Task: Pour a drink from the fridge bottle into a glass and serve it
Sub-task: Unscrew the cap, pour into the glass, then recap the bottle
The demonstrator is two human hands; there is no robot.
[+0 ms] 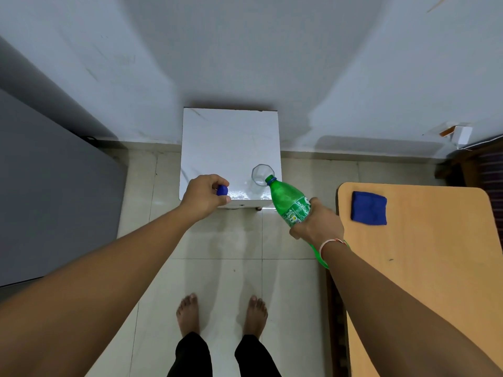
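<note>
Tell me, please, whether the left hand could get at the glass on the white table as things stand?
Probably not yet: the left hand already pinches the blue cap, and the tilted green bottle has its mouth at the glass rim. The white table between them is bare.

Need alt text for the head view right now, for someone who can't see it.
The right hand tilts an uncapped green bottle, its mouth at the rim of a clear glass on a small white table. The left hand holds the blue cap beside it.
</note>
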